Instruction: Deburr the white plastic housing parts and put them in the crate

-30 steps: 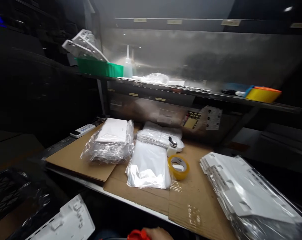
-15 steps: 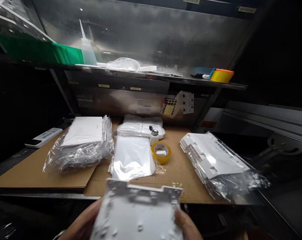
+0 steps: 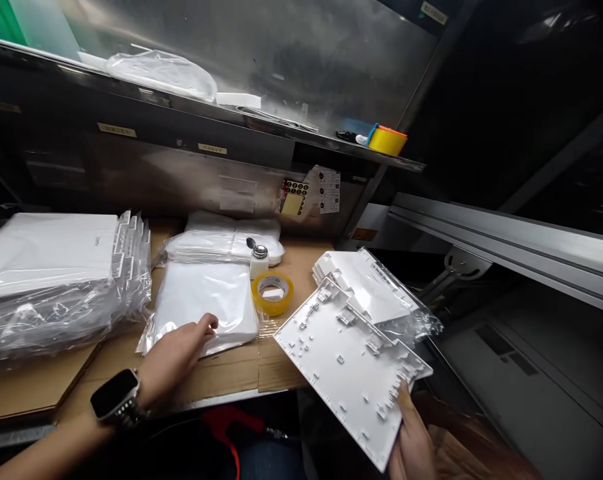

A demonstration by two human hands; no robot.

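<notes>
My right hand (image 3: 412, 440) grips one corner of a white plastic housing panel (image 3: 344, 373), thumb on its inner face. The panel is tilted, with its clips and ribs facing me. Its upper edge overlaps my view of a bagged stack of white panels (image 3: 376, 283). My left hand (image 3: 184, 350), with a watch on the wrist, is over the front of a pile of clear plastic bags (image 3: 206, 293). Its fingers are loosely bent and slightly apart, and nothing shows in them. Whether the fingertips touch the top bag is unclear.
A yellow tape roll (image 3: 272, 294) and a small pump bottle (image 3: 258, 260) stand right of the bags. More bagged white panels (image 3: 51, 260) lie at left on the cardboard (image 3: 231, 380). A metal shelf (image 3: 261, 123) crosses behind; an aluminium rail (image 3: 511, 253) is at right.
The view has turned right. My left hand has let go of the panel and moved onto the bags. My right hand has swung the panel to the right and tilted it.
</notes>
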